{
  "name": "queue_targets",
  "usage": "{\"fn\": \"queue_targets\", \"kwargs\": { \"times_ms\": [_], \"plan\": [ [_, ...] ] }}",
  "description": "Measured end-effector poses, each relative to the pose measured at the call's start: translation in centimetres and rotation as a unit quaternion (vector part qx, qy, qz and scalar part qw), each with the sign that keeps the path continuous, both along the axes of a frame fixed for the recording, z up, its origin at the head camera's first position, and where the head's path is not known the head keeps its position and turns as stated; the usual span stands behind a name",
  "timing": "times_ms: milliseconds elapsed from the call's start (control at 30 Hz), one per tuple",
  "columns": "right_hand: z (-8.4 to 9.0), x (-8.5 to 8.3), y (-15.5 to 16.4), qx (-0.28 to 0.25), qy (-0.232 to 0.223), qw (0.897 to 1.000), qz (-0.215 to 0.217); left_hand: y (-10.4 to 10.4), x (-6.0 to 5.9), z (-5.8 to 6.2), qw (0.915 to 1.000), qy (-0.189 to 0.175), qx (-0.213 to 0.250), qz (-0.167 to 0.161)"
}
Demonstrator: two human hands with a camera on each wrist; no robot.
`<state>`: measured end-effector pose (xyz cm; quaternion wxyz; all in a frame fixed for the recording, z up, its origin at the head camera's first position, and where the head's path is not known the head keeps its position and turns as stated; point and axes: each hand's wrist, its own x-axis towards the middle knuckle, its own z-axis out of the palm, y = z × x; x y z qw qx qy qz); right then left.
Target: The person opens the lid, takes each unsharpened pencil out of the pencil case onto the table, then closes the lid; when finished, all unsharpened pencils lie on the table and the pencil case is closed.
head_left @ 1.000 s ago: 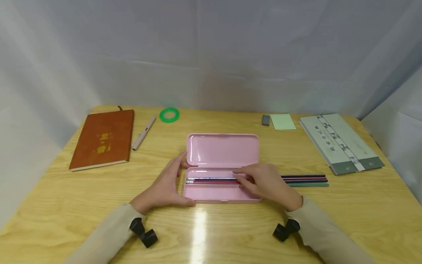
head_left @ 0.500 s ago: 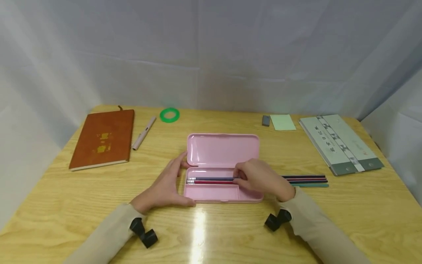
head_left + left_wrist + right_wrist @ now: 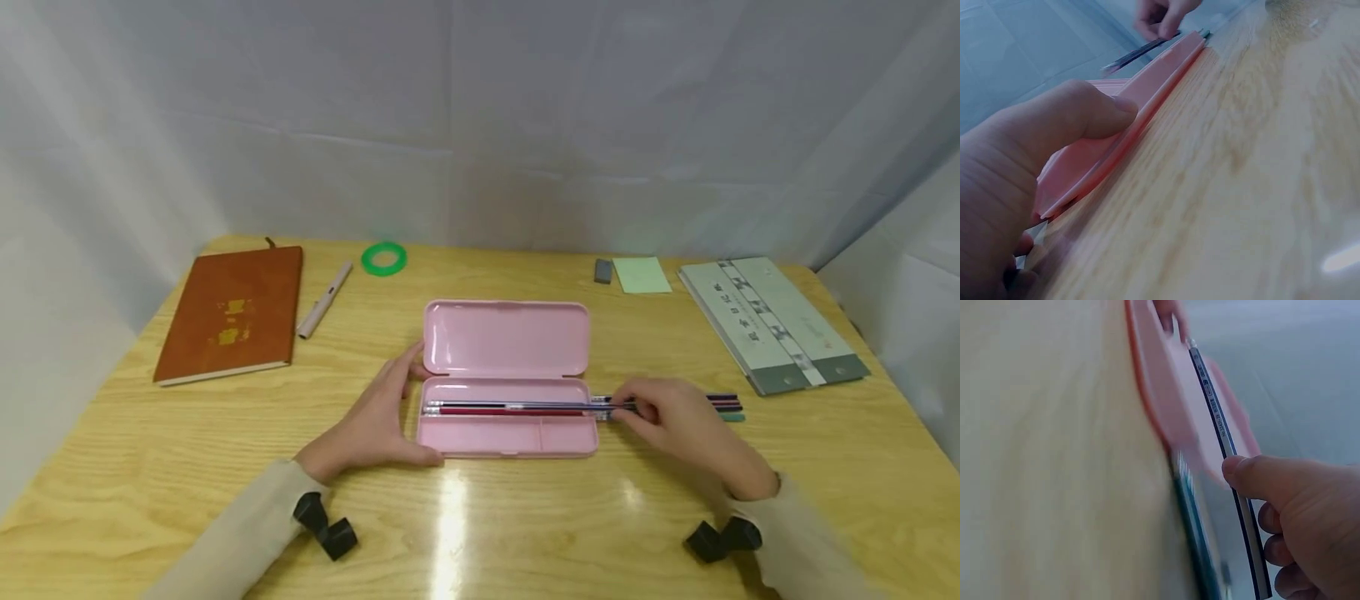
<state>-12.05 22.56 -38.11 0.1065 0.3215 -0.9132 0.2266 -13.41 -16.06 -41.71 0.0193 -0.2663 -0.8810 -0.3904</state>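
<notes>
The pink pencil case (image 3: 480, 436) lies with its lid folded back in the head view. My left hand (image 3: 371, 425) grips its left end, with the thumb (image 3: 1107, 115) on the front rim in the left wrist view. Between thumb and fingers, my right hand (image 3: 678, 429) pinches a dark pencil with a silver stripe (image 3: 1213, 403). This pencil points left over the case, its tipped end toward my left hand. Inside the case's rear compartment lie a red pencil (image 3: 480, 412) and a dark one. Several more pencils (image 3: 729, 407) lie on the table, partly hidden under my right hand.
At the left are a brown notebook (image 3: 232, 317) and a pale pen (image 3: 325, 300). Along the back lie a green tape ring (image 3: 384, 259), a grey eraser (image 3: 603, 272) and green sticky notes (image 3: 642, 275). A grey-green notebook (image 3: 772, 325) lies at the right.
My right hand has gone from inside the case out to the right, over the loose pencils, and now holds a pencil. The left hand has kept its place at the case.
</notes>
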Motion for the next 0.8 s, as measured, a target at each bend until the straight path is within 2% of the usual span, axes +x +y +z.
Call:
{"fn": "queue_targets", "kwargs": {
  "times_ms": [200, 400, 600, 800],
  "plan": [
    [-1.3, 2.3, 5.1, -0.008, -0.007, 0.998, -0.063, -0.2, -0.1, -0.1, 1.0, -0.003, -0.003, 0.004],
    [-1.7, 3.2, 7.8, -0.007, -0.008, 0.998, -0.065, -0.1, -0.1, -0.2, 1.0, 0.002, 0.0, 0.0],
    [-2.0, 3.1, 9.3, -0.005, -0.03, 0.998, -0.056, 0.1, -0.1, -0.2, 1.0, 0.003, 0.001, -0.001],
    [-2.0, 2.8, 8.4, 0.002, -0.036, 0.997, -0.07, 0.0, -0.1, -0.1, 1.0, -0.001, -0.003, 0.002]
  ]
}}
